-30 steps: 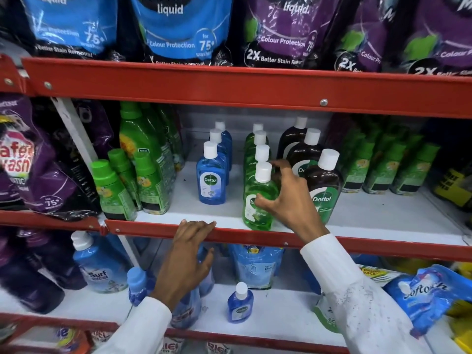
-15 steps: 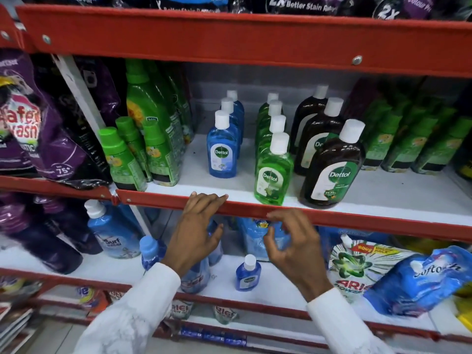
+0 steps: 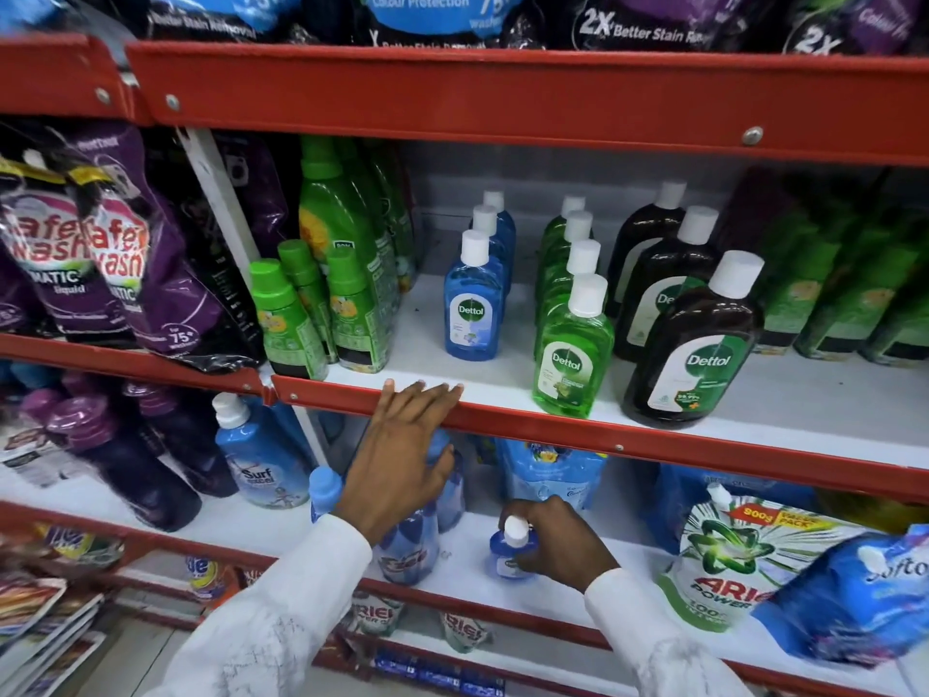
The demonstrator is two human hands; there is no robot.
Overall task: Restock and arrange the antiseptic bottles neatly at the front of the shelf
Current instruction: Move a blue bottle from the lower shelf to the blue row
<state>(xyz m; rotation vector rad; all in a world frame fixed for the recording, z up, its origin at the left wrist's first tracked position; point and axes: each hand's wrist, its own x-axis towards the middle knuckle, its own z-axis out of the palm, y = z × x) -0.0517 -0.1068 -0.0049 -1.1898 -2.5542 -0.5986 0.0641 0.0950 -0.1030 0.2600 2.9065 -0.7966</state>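
Note:
On the middle shelf stand three rows of white-capped antiseptic bottles: a blue row, a green row and a dark brown row. The green and brown front bottles stand near the shelf's red front lip; the blue front bottle stands further back. My left hand rests flat with its fingers over that red lip. One shelf lower, my right hand is closed around a small blue antiseptic bottle that stands on the lower shelf.
Green bottles crowd the left of the middle shelf and more green ones the right. Purple detergent pouches hang at far left. The lower shelf holds a blue Surf bottle, blue refill packs and an Ariel pouch.
My right hand left the green front bottle, dropped below the red lip and closed on the small blue bottle on the lower shelf. My left hand stayed on the lip.

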